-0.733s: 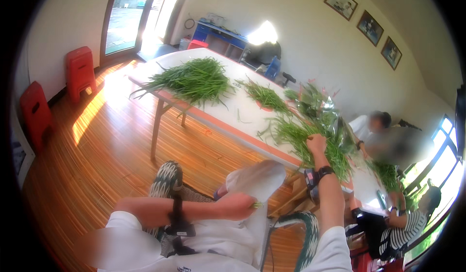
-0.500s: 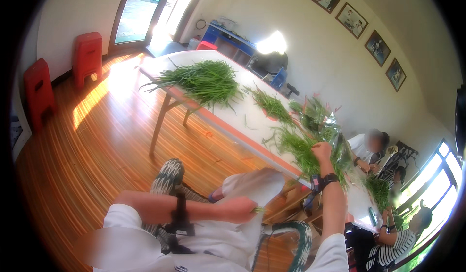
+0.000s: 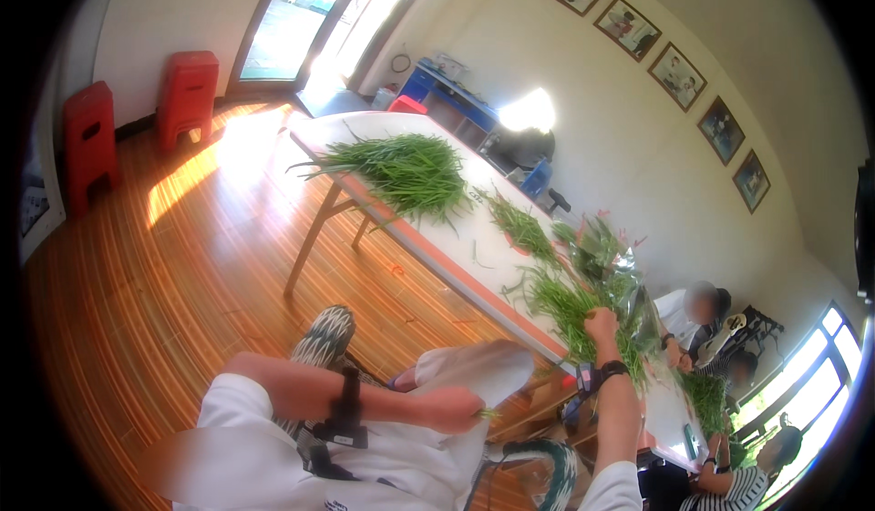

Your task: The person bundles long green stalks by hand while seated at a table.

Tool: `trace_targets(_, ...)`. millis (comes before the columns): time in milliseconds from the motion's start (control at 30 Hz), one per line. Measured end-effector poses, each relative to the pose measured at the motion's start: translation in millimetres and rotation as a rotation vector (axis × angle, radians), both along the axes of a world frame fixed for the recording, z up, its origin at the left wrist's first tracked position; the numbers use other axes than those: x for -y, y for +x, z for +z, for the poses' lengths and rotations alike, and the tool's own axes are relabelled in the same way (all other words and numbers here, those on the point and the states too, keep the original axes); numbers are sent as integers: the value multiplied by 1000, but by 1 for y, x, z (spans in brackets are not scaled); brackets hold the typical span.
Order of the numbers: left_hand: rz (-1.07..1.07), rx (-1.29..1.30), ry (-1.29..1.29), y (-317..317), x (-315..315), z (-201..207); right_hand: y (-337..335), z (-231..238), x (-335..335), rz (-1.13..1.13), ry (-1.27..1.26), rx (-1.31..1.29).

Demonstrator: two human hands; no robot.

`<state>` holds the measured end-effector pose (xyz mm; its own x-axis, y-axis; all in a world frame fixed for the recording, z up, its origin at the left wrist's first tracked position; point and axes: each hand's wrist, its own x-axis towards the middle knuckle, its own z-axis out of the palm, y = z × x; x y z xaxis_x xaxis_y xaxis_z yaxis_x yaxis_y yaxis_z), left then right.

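Note:
My left hand (image 3: 450, 410) is closed in front of my lap, with the tips of a few short green stalks (image 3: 490, 413) poking out past its fingers. My right hand (image 3: 601, 322) reaches to the table and is closed at the edge of a loose pile of thin green stalks (image 3: 558, 303); what its fingers grip is hidden. A clear plastic-wrapped bunch (image 3: 600, 254) with pink tips lies just beyond that hand. Farther left on the white table (image 3: 469, 254) lies a large heap of long green stalks (image 3: 401, 172), and a smaller heap (image 3: 521, 226) sits between.
Two people sit along the table's right side, one in white (image 3: 673, 309) and one in a striped top (image 3: 743, 488), near more greens (image 3: 704, 400). Red stools (image 3: 187, 101) stand by the wall on the left. A blue desk (image 3: 447, 93) is at the back. Wooden table legs (image 3: 312, 237) show.
The whole view has shifted, so the room sits lower and farther right. My right hand has come slightly toward me along the pile. The left hand stays closed on its stalks, nearly still.

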<state>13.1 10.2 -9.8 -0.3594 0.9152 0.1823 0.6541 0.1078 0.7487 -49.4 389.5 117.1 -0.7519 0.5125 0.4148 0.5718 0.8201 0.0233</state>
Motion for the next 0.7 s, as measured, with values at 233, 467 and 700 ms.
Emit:
trace_targets(233,-23,23,-2,4,1,8,4,8,-12,-25,130,122)
trace_targets(467,-19,30,-37,4,1,7,15,18,-28,97,-40,-75)
trace_targets(700,1,21,-46,2,-2,-1,18,50,-27,224,73,-411)
